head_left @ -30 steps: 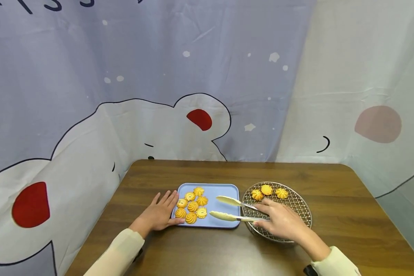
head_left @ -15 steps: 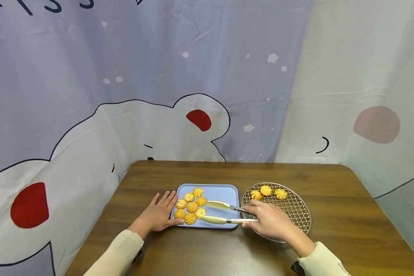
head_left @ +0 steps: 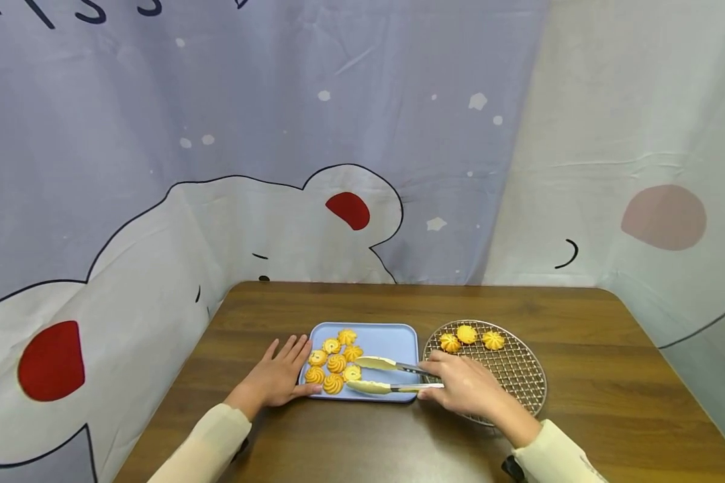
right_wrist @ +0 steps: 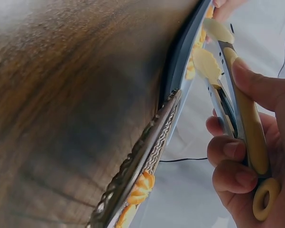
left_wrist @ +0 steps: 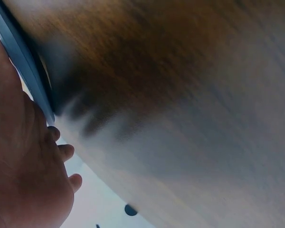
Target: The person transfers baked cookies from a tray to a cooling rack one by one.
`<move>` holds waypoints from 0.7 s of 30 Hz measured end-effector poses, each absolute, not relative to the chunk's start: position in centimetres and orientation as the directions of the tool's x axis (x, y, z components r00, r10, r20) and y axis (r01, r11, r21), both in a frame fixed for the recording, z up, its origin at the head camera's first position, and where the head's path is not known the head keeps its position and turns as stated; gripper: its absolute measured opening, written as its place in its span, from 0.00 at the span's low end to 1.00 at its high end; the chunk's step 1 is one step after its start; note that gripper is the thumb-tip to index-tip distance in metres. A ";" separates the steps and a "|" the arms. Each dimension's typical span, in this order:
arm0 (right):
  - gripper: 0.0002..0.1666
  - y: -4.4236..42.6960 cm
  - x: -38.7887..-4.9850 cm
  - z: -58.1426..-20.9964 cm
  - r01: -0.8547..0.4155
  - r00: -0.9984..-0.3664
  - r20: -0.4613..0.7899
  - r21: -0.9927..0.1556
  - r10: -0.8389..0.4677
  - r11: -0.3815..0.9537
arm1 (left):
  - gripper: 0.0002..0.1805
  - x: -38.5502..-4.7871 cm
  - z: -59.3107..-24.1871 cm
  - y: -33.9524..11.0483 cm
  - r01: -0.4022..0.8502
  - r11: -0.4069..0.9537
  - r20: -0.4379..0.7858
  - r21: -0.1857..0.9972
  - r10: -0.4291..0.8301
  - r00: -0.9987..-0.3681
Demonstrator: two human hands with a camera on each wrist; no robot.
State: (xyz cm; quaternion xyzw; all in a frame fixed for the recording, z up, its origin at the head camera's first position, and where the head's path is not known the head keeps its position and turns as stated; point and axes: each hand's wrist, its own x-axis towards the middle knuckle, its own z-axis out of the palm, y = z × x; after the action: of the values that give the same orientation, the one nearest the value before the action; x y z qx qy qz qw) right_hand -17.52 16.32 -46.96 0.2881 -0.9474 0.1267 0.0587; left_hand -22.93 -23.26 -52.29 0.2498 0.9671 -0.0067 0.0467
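My right hand [head_left: 466,384] grips a pair of tongs [right_wrist: 251,124] with pale yellow tips. In the head view the tongs' tips are spread on either side of a pale yellow piped cookie [head_left: 352,373], at the right of a cluster. Whether they touch it I cannot tell. Several golden swirl cookies [head_left: 336,363] lie on the left half of a blue tray [head_left: 393,333]. At the tray's left edge my left hand [head_left: 273,377] rests with fingers spread, its thumb along the lower left corner. In the left wrist view the hand [left_wrist: 26,156] lies beside the tray's edge.
Right of the tray stands a round wire rack [head_left: 522,376], partly under my right forearm. Several is too many for its back edge: three cookies [head_left: 467,334] lie there. A brown wooden table [head_left: 350,436] carries everything. A printed curtain [head_left: 248,228] hangs behind.
My right hand has moved left with the tongs, from over the rack to the cookie at the cluster's right side. My left hand has stayed at the tray's edge.
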 end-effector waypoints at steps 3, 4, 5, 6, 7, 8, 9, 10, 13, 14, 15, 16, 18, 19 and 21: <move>0.32 16.2 -17.7 -47.1 -0.568 -0.822 0.186 -0.199 -0.538 0.799 | 0.56 -22.6 -51.7 -22.9 0.480 0.877 -0.110 0.021 0.479 -0.871; 0.32 16.1 -17.8 -47.2 -0.570 -0.821 0.187 -0.196 -0.540 0.798 | 0.55 -22.5 -51.5 -22.9 0.482 0.875 -0.109 0.031 0.483 -0.869; 0.32 16.1 -17.9 -47.2 -0.569 -0.821 0.184 -0.196 -0.540 0.799 | 0.55 -22.5 -51.5 -22.9 0.486 0.873 -0.107 0.031 0.487 -0.867; 0.32 16.0 -17.9 -47.2 -0.567 -0.822 0.180 -0.196 -0.539 0.800 | 0.56 -22.5 -51.6 -22.9 0.490 0.871 -0.106 0.030 0.490 -0.865; 0.32 16.0 -18.0 -47.2 -0.564 -0.825 0.174 -0.195 -0.537 0.803 | 0.56 -22.5 -51.6 -22.9 0.495 0.869 -0.104 0.032 0.495 -0.863; 0.32 15.9 -18.0 -47.2 -0.561 -0.827 0.170 -0.195 -0.535 0.805 | 0.56 -22.5 -51.7 -22.9 0.499 0.866 -0.098 0.040 0.500 -0.860; 0.31 15.9 -18.1 -47.2 -0.557 -0.830 0.166 -0.197 -0.532 0.807 | 0.56 -22.5 -51.7 -22.9 0.501 0.864 -0.096 0.046 0.503 -0.859; 0.31 15.8 -18.1 -47.1 -0.552 -0.834 0.159 -0.201 -0.529 0.809 | 0.56 -22.6 -51.7 -23.0 0.501 0.864 -0.094 0.053 0.504 -0.859; 0.31 15.7 -18.2 -47.0 -0.540 -0.841 0.144 -0.212 -0.521 0.814 | 0.58 -22.7 -51.8 -23.0 0.495 0.868 -0.098 0.040 0.496 -0.863; 0.31 15.7 -18.2 -46.9 -0.540 -0.841 0.143 -0.214 -0.521 0.814 | 0.58 -22.8 -51.9 -23.1 0.491 0.870 -0.096 0.037 0.493 -0.865; 0.31 15.7 -18.2 -46.9 -0.540 -0.842 0.142 -0.214 -0.521 0.814 | 0.58 -22.8 -52.0 -23.1 0.487 0.873 -0.102 0.024 0.487 -0.868; 0.31 15.7 -18.2 -46.8 -0.543 -0.840 0.142 -0.213 -0.524 0.812 | 0.58 -22.9 -52.1 -23.1 0.482 0.876 -0.107 0.014 0.481 -0.870; 0.30 15.7 -18.2 -46.9 -0.552 -0.834 0.153 -0.208 -0.530 0.808 | 0.58 -22.9 -52.2 -23.1 0.475 0.880 -0.115 0.004 0.473 -0.874; 0.30 15.7 -18.2 -46.9 -0.556 -0.831 0.159 -0.205 -0.534 0.805 | 0.57 -22.9 -52.3 -23.2 0.476 0.879 -0.111 0.011 0.474 -0.873; 0.30 15.7 -18.2 -47.0 -0.565 -0.824 0.174 -0.199 -0.539 0.800 | 0.57 -22.8 -52.3 -23.2 0.478 0.878 -0.107 0.023 0.477 -0.872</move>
State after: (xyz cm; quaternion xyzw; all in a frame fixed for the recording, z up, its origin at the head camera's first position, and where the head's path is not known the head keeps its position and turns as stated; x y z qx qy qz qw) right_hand -18.20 15.66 -47.02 0.2914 -0.9472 0.1220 0.0544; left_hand -22.79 -23.23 -52.28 0.2469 0.9675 -0.0020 0.0550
